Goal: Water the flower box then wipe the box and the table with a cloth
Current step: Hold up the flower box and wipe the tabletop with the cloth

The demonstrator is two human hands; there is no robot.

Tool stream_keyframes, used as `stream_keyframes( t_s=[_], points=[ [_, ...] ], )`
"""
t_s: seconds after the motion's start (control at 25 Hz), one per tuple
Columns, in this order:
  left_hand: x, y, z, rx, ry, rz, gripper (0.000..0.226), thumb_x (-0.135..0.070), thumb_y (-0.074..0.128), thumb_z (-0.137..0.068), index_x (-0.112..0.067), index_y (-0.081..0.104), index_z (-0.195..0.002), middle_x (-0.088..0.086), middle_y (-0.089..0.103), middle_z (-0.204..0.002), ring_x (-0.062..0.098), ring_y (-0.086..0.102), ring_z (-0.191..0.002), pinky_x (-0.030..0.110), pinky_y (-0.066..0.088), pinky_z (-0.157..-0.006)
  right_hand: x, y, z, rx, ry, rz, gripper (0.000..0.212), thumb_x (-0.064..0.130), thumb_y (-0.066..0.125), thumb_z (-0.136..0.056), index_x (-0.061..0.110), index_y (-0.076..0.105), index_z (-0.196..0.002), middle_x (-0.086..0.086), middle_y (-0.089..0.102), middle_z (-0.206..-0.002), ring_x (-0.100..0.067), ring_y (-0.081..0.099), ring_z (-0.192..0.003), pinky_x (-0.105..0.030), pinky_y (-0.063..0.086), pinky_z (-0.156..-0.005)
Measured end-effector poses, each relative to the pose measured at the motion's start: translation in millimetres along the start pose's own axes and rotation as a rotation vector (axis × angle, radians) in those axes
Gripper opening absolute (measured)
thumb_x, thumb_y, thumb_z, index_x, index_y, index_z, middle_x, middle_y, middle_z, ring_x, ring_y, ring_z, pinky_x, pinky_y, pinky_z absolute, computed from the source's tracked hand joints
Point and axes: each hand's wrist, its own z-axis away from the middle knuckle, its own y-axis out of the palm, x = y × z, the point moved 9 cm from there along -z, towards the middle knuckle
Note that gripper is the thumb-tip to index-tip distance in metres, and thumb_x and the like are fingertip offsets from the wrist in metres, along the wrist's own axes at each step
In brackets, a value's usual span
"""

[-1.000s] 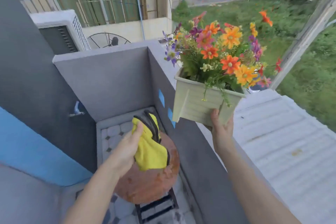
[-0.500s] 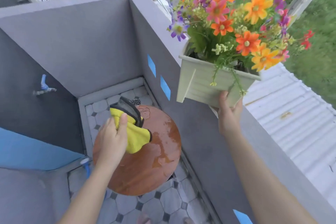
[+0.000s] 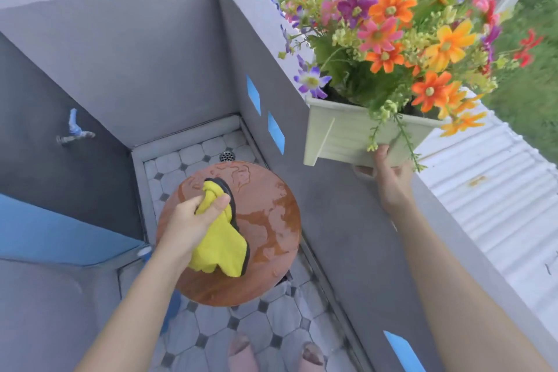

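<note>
My left hand (image 3: 193, 220) grips a bunched yellow cloth (image 3: 222, 246) with a black edge, held over the round brown table (image 3: 271, 220). The tabletop shows wet patches. My right hand (image 3: 389, 175) holds the pale green flower box (image 3: 344, 133) from below, up at the level of the grey wall's top at the right. Orange, pink, purple and yellow flowers (image 3: 392, 33) fill the box and hang over its rim.
Grey balcony walls (image 3: 145, 48) close in the corner, with blue diamond marks on the right wall. A tap (image 3: 74, 130) sticks out of the left wall. The floor (image 3: 271, 326) is tiled, with a drain (image 3: 227, 156) behind the table. My feet show at the bottom.
The view has tilted down and the table now shows whole. My left hand has brought the cloth lower over the tabletop. My right hand still holds the flower box up.
</note>
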Motion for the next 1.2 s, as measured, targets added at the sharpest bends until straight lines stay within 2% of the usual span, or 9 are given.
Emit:
stream_keyframes(
  t_s=[0.12,0.2,0.28,0.44,0.64,0.8,0.88,0.96,1.2],
  points=[
    [10,6,2,0.16,-0.171,0.142,0.051,-0.051,0.077,-0.065,-0.009,0.067,-0.094,0.012,0.07,-0.089,0.03,0.065,-0.085,0.042,0.049,-0.079,2,1,1,-0.012,-0.012,0.027,0.079,0.062,0.058,-0.07,-0.002,0.046,-0.114,-0.002,0.053,-0.081,0.005,0.056,-0.054,-0.014,0.049,-0.049],
    [3,-3,1,0.142,-0.151,0.117,0.053,-0.046,0.071,-0.075,-0.011,0.063,-0.114,0.013,0.068,-0.107,0.032,0.064,-0.097,0.046,0.05,-0.087,0,1,1,-0.026,-0.014,0.036,0.069,0.058,0.052,-0.069,0.001,0.046,-0.107,0.002,0.047,-0.069,0.004,0.047,-0.043,-0.012,0.043,-0.043],
    [-17,-23,-2,-0.018,0.015,-0.133,0.053,-0.044,0.067,-0.081,-0.01,0.06,-0.121,0.015,0.065,-0.116,0.034,0.059,-0.105,0.043,0.046,-0.086,-1,0,1,-0.027,-0.019,0.039,0.068,0.058,0.051,-0.069,0.001,0.045,-0.104,0.009,0.049,-0.06,0.003,0.044,-0.041,-0.011,0.04,-0.042],
    [-44,-15,24,-0.344,0.338,-0.89,0.033,-0.036,0.054,-0.091,-0.012,0.062,-0.112,0.015,0.064,-0.104,0.04,0.058,-0.092,0.04,0.043,-0.071,-4,-1,0,-0.044,0.019,-0.049,0.064,0.052,0.058,-0.067,0.003,0.041,-0.103,0.015,0.049,-0.056,0.002,0.041,-0.044,-0.012,0.037,-0.042],
    [66,76,32,0.115,0.188,-0.891,0.063,-0.052,0.042,-0.092,-0.01,0.037,-0.14,0.007,0.047,-0.127,0.027,0.053,-0.107,0.035,0.045,-0.076,0,-5,3,-0.108,-0.025,-0.056,0.071,0.051,0.059,-0.067,-0.001,0.044,-0.113,-0.002,0.046,-0.074,0.003,0.045,-0.045,-0.013,0.041,-0.042],
    [20,48,44,-0.157,0.697,-0.754,0.044,-0.035,0.037,-0.091,-0.005,0.063,-0.11,0.008,0.062,-0.105,0.02,0.052,-0.101,0.03,0.043,-0.085,3,-10,2,-0.187,-0.078,0.043,0.061,0.049,0.058,-0.073,0.0,0.054,-0.109,0.0,0.054,-0.079,0.003,0.055,-0.056,-0.014,0.045,-0.046],
    [19,36,40,-0.138,0.857,-0.796,0.041,-0.03,0.038,-0.092,-0.004,0.065,-0.11,0.009,0.065,-0.114,0.018,0.053,-0.11,0.029,0.039,-0.095,7,-14,5,-0.223,-0.124,0.079,0.033,0.045,0.061,-0.075,0.024,0.053,-0.099,0.004,0.056,-0.083,-0.014,0.062,-0.072,-0.03,0.054,-0.053],
    [34,35,32,-0.034,0.933,-0.914,0.046,-0.033,0.036,-0.095,-0.005,0.063,-0.118,0.008,0.058,-0.13,0.021,0.051,-0.122,0.031,0.036,-0.102,14,-17,8,-0.279,-0.201,0.154,0.025,0.046,0.061,-0.078,0.037,0.047,-0.096,0.009,0.057,-0.084,-0.023,0.062,-0.079,-0.044,0.056,-0.063],
    [91,54,15,0.142,0.871,-1.203,0.055,-0.05,0.021,-0.097,-0.023,0.034,-0.144,0.0,0.034,-0.151,0.014,0.008,-0.146,0.034,0.006,-0.114,20,-20,11,-0.316,-0.234,0.195,0.04,0.047,0.057,-0.082,0.021,0.04,-0.107,0.003,0.058,-0.078,-0.006,0.05,-0.061,-0.012,0.04,-0.057]
  ],
)
